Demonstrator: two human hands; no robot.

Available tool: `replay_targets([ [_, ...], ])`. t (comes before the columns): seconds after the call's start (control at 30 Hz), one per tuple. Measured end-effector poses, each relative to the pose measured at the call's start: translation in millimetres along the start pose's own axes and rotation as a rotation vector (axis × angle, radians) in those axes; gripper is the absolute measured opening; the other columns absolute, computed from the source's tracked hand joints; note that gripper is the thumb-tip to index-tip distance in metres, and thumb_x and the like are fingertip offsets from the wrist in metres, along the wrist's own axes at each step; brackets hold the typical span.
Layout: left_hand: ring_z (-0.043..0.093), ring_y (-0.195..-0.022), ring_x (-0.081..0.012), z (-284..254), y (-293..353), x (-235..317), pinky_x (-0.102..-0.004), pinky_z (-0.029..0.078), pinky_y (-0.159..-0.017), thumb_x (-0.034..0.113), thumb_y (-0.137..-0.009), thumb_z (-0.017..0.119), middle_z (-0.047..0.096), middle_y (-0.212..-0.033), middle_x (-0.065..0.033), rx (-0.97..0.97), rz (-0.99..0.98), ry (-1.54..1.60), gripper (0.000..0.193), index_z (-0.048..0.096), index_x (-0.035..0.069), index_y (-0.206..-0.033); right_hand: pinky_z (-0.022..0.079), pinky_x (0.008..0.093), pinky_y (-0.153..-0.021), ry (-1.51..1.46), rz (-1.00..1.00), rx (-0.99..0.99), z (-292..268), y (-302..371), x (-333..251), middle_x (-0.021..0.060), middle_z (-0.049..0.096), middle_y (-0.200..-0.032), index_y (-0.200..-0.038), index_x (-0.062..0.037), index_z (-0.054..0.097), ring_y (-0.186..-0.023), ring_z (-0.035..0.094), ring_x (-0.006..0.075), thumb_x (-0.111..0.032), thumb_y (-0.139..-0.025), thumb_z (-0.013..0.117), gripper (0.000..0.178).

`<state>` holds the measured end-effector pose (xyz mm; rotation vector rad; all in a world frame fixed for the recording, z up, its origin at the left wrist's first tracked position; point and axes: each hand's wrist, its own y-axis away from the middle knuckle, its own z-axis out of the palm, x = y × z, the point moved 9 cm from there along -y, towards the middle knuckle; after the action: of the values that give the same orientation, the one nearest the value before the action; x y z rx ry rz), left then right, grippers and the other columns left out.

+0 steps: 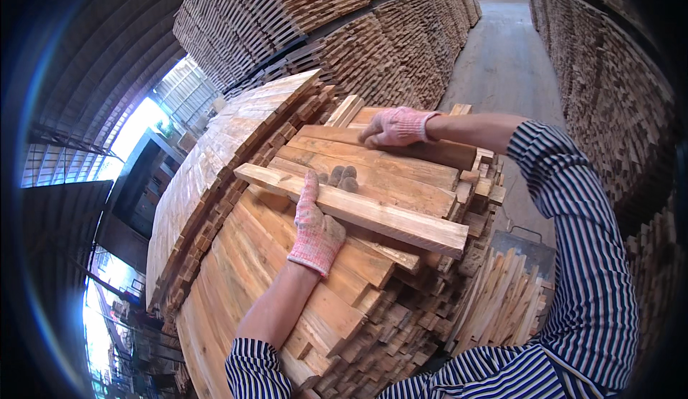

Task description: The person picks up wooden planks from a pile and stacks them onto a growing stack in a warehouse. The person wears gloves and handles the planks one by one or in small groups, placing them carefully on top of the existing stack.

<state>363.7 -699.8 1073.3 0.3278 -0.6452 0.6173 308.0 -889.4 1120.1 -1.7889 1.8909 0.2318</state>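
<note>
A pale, squared wooden plank (pixel 387 214) is slanting across the top of a stack of boards (pixel 251 256), its nearer end pointing to your right; whether it is touching the boards beneath cannot be told. Your left hand (pixel 316 236), in a pink-and-white knit glove, is clamping the plank left of its middle: your thumb is pressing along the near side, and dark grey fingertips (pixel 348 179) are showing past the far edge. Your right hand (pixel 399 127), gloved alike and well apart from the left, is resting palm down on the boards farther back; you cannot tell whether it is gripping one.

Striped sleeves (pixel 589 220) are covering parts of your arms. Just beyond the stack on the left, a second pile (pixel 208 162) is standing, topped with smooth boards. At lower right, thin slats (pixel 502 295) are lying in a bundle. Farther off, tall stacks of timber (pixel 401 48) are rising along a bare aisle (pixel 498 62), and a curved, ribbed roof (pixel 115 48) is arching at upper left.
</note>
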Motion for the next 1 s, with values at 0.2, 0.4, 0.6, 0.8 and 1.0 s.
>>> replay_targets([
  [0.2,0.059,-0.113,-0.0354,-7.6,-5.0,4.6,-0.0464,0.051,-0.100,0.039,-0.093,0.066,0.054,-0.123,-0.0184,0.001,0.016,-0.057,0.051,0.040,0.004,-0.121,0.050,0.0361,-0.092,0.241,-0.016,-0.131,6.8,-17.1,-34.7,0.0116,0.064,-0.127,-0.136,-0.0107,0.055,-0.112,0.063,0.0238,-0.034,-0.093,0.058,0.049],
  [0.4,0.060,-0.107,-0.0309,25.2,-21.8,-1.0,-0.0473,0.053,-0.092,0.070,-0.086,0.055,0.058,-0.118,-0.0155,-0.142,-0.328,0.010,0.078,0.049,0.003,-0.125,0.038,0.0382,-0.109,-0.330,-0.171,-0.087,2.4,35.0,-157.1,0.0209,0.050,-0.141,-0.154,-0.0105,0.027,-0.131,0.048,0.0289,-0.053,-0.087,0.067,0.088],
  [0.6,0.034,-0.137,-0.0409,80.7,0.3,-12.5,-0.0465,0.026,-0.115,0.059,-0.089,0.056,0.037,-0.146,-0.0280,0.365,-1.438,2.755,0.089,0.032,-0.006,-0.146,0.042,0.0435,-0.106,-0.312,0.037,0.090,-49.0,25.1,-12.2,0.0172,0.047,-0.146,-0.152,-0.0122,0.034,-0.131,0.049,0.0288,-0.034,-0.076,0.072,0.087],
  [0.8,0.019,-0.145,-0.0453,54.9,7.6,-15.3,-0.0479,0.013,-0.120,0.065,-0.084,0.057,0.028,-0.151,-0.0338,1.071,-0.668,3.578,0.101,0.026,-0.008,-0.148,0.030,0.0394,-0.115,-0.095,0.276,-0.066,8.2,-0.8,48.7,0.0107,0.047,-0.148,-0.147,-0.0138,0.043,-0.138,0.042,0.0265,-0.044,-0.098,0.044,0.058],
  [1.0,0.026,-0.143,-0.0435,68.3,2.0,-20.1,-0.0463,0.016,-0.119,0.066,-0.081,0.061,0.031,-0.150,-0.0328,1.163,-0.780,3.605,0.102,0.031,-0.006,-0.147,0.039,0.0411,-0.105,0.035,-0.031,0.008,18.9,-35.9,68.8,0.0121,0.059,-0.134,-0.129,-0.0081,0.059,-0.124,0.053,0.0301,-0.041,-0.102,0.035,0.048],
])
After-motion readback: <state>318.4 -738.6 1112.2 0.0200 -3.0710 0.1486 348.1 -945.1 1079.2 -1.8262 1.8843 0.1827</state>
